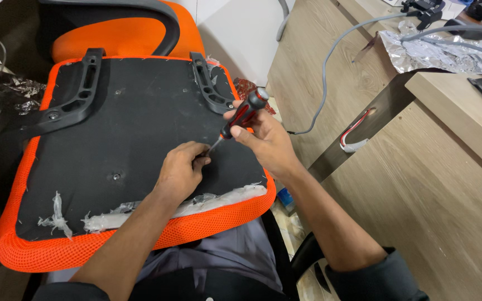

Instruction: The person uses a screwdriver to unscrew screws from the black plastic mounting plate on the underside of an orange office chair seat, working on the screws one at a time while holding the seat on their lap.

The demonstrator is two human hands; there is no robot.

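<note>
An upturned orange chair seat (40, 245) with a black underside panel (135, 128) rests on my lap. My right hand (266, 142) grips a red and black screwdriver (244, 114), its tip angled down onto the panel near the right edge. My left hand (179, 173) rests on the panel with its fingertips pinched at the screwdriver tip; what they hold is hidden. Two black armrest brackets, the left bracket (68, 95) and the right bracket (210, 86), are fixed near the seat's far edge. A bare screw hole (116, 176) shows left of my left hand.
Torn clear plastic wrap (140, 212) clings along the seat's near edge. An orange chair back (129, 33) stands beyond the seat. Wooden desk surfaces (419, 184) fill the right side, with crumpled foil (442, 53), a grey cable (330, 56) and a red and white cord (355, 136).
</note>
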